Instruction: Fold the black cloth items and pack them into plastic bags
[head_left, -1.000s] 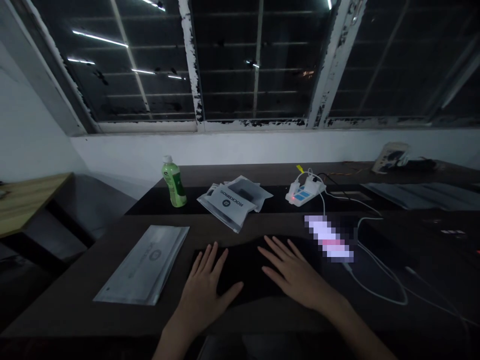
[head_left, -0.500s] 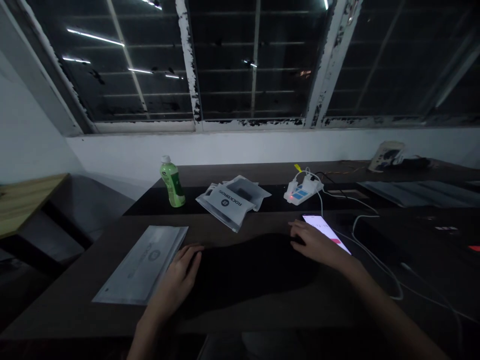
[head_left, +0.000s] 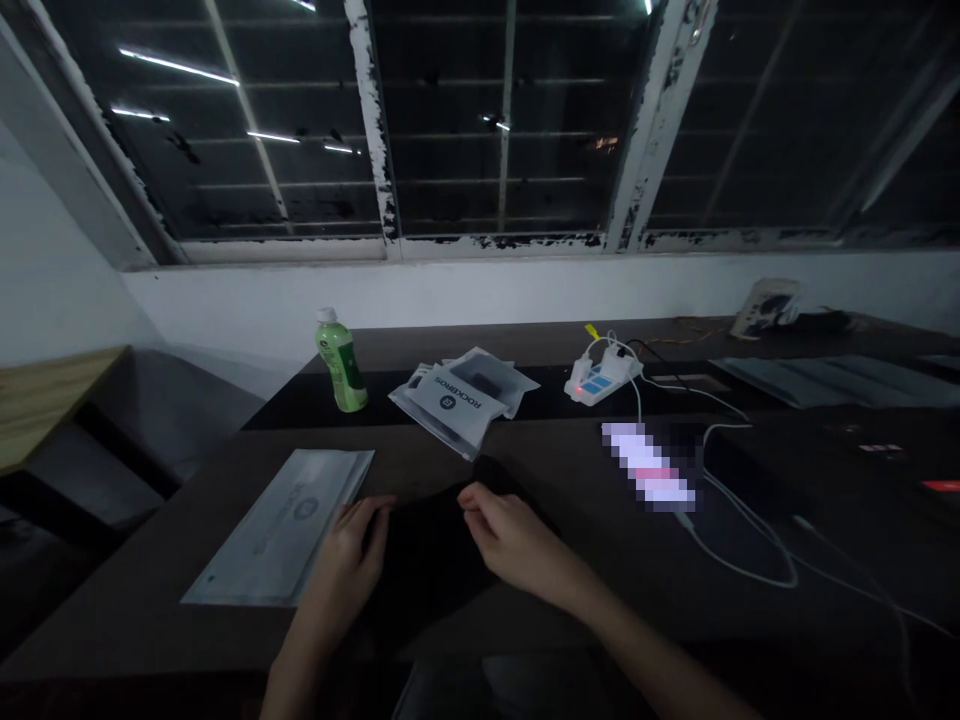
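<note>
A piece of black cloth (head_left: 424, 540) lies on the dark table in front of me, its outline hard to make out against the tabletop. My right hand (head_left: 510, 535) is closed in a pinch on its right part, which is folded inward. At the cloth's left end, my left hand (head_left: 349, 550) has its thumb and fingers closed on the edge. Beside that hand lies a flat frosted plastic bag (head_left: 277, 530) with a printed logo.
Several printed bags (head_left: 465, 400) are piled farther back, right of a green bottle (head_left: 341, 362). A white power strip (head_left: 604, 378) with cables stands at the back right. A lit phone (head_left: 649, 468) lies nearer, its screen pixelated. More plastic bags (head_left: 832, 383) lie far right.
My right hand has moved left from beside the phone, bringing the right part of the black cloth inward. My left hand stays at the left end, its fingers more curled.
</note>
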